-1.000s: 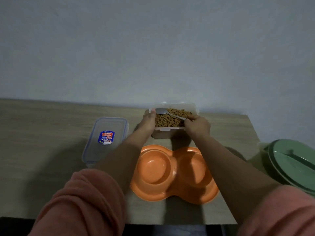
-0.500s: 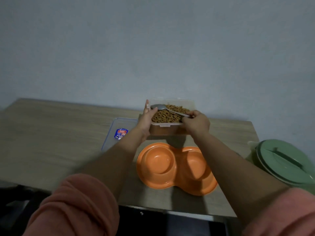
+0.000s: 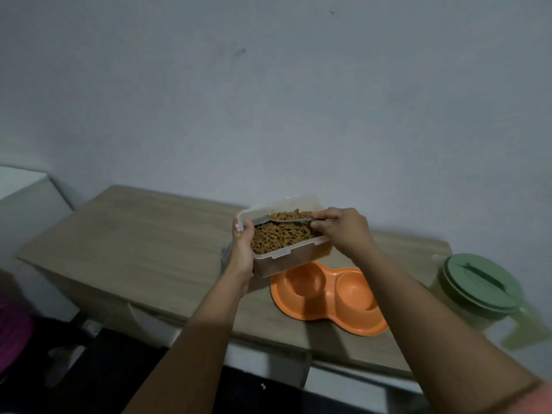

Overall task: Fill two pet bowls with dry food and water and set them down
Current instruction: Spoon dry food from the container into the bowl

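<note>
My left hand [image 3: 242, 254] grips the left end of a clear plastic food container [image 3: 294, 256] full of brown dry kibble [image 3: 279, 238], held tilted in the air above the table. My right hand [image 3: 343, 230] pinches the handle of a metal spoon [image 3: 268, 219] that lies across the kibble with some pieces on it. Just below and in front sits an orange double pet bowl [image 3: 328, 297] on the wooden table [image 3: 134, 243]; both of its wells look empty. The container hides the bowl's far left rim.
A pitcher with a green lid [image 3: 481, 285] stands at the table's right end. The container's lid [image 3: 224, 253] peeks out behind my left wrist. A white surface [image 3: 21, 186] is at far left, a grey wall behind, dark floor below the table edge.
The container has been lifted off the table and brought toward me, above the bowl's left side. The spoon now carries kibble. The camera view has swung left and up.
</note>
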A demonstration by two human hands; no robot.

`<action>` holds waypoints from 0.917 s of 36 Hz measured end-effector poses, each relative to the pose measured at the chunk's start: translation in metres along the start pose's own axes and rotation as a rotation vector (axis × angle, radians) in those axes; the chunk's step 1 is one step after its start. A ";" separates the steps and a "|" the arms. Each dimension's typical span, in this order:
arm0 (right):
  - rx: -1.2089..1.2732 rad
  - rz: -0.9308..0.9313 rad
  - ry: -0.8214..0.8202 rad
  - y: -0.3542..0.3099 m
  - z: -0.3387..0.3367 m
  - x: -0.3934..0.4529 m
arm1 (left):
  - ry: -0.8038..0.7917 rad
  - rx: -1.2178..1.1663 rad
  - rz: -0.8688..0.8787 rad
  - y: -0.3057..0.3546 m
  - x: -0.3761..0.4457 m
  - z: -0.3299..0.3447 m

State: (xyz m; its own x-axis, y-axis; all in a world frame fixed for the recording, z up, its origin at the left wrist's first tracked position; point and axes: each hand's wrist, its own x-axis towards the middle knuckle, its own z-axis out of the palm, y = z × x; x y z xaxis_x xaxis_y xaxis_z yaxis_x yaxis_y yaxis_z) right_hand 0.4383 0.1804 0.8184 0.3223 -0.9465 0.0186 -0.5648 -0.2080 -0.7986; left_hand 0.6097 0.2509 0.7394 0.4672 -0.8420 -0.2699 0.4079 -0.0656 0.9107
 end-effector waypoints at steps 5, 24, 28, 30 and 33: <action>-0.095 -0.135 -0.026 -0.015 -0.005 -0.012 | 0.045 0.031 0.081 0.006 -0.028 -0.017; 0.407 -0.229 0.183 -0.037 -0.019 -0.026 | 0.171 0.092 0.140 0.000 -0.059 -0.018; 0.267 -0.271 0.300 -0.034 -0.020 -0.021 | 0.243 0.134 0.176 -0.001 -0.061 -0.014; 0.204 -0.286 0.332 -0.032 -0.019 -0.019 | 0.215 0.142 0.217 -0.002 -0.062 -0.015; 0.175 -0.271 0.322 -0.029 -0.014 -0.018 | 0.200 0.137 0.233 -0.003 -0.063 -0.017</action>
State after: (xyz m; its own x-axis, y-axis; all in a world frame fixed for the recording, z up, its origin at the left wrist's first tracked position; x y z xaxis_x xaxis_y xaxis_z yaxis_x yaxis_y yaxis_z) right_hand 0.4380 0.1996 0.8497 0.1728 -0.8980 0.4046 -0.3470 -0.4400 -0.8283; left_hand 0.5923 0.3134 0.7484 0.6857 -0.7219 -0.0930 0.1692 0.0337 0.9850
